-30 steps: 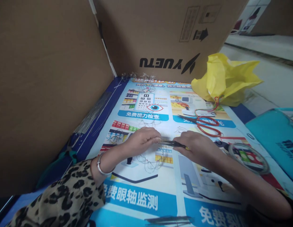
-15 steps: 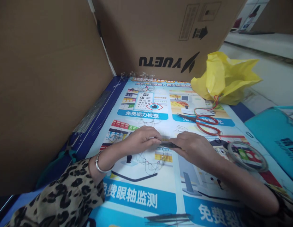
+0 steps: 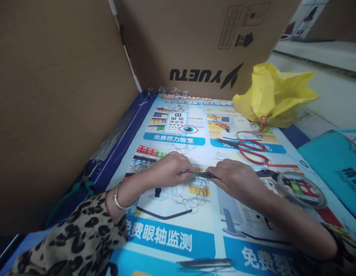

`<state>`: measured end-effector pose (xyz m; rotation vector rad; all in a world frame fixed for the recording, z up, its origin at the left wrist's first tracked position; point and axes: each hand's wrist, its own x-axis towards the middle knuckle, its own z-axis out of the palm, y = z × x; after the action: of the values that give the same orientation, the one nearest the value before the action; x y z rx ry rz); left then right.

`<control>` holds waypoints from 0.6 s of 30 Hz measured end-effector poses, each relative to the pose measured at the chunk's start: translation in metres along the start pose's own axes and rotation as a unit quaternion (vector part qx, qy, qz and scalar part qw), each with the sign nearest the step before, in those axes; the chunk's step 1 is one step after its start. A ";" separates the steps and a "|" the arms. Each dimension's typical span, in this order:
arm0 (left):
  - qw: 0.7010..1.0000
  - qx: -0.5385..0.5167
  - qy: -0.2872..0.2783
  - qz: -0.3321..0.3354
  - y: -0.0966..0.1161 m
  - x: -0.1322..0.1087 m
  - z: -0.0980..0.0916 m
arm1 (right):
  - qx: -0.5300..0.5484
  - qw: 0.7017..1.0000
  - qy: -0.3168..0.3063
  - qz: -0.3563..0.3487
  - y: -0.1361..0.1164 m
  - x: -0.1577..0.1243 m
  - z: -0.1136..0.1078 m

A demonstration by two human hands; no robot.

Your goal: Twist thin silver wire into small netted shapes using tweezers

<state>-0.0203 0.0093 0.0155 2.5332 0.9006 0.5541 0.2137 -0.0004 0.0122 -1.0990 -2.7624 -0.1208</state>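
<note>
A bundle of thin dark wires point(image 3: 205, 174) spans the short gap between my hands. The left end is pinched by my left hand point(image 3: 174, 168), where a thin length crosses the fingers. My right hand point(image 3: 237, 177) has its fingers closed round the right end; its fingertips are mostly hidden. Just below the gap, a tangle of fine wire loops point(image 3: 189, 196) lies on the printed sheet; whether it joins the held wires I cannot tell. Another bundle of dark wires point(image 3: 206, 263) lies near the bottom edge.
Red-handled scissors point(image 3: 254, 150) lie beyond my right hand, near a yellow bag point(image 3: 274, 97). A clear round ring-like spool point(image 3: 301, 189) lies at right beside a teal box point(image 3: 335, 168). Cardboard walls point(image 3: 206, 42) stand behind and left. Straight wires point(image 3: 111, 140) and teal-handled pliers point(image 3: 86, 186) lie left.
My left hand has shifted slightly left and its fingers have turned, showing a bit more of the wire. The right hand has hardly moved.
</note>
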 end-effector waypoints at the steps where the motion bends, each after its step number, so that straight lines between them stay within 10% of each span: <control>1: 1.000 0.004 -0.001 -0.003 0.000 0.000 0.000 | -0.004 1.000 0.001 -0.002 0.000 0.000 0.000; 18: 1.000 -0.023 -0.014 -0.012 -0.003 -0.001 -0.004 | -0.014 1.000 0.005 -0.006 0.004 -0.002 0.003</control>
<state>-0.0245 0.0116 0.0177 2.4802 0.8967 0.5253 0.2174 0.0020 0.0089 -1.0846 -2.7676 -0.1658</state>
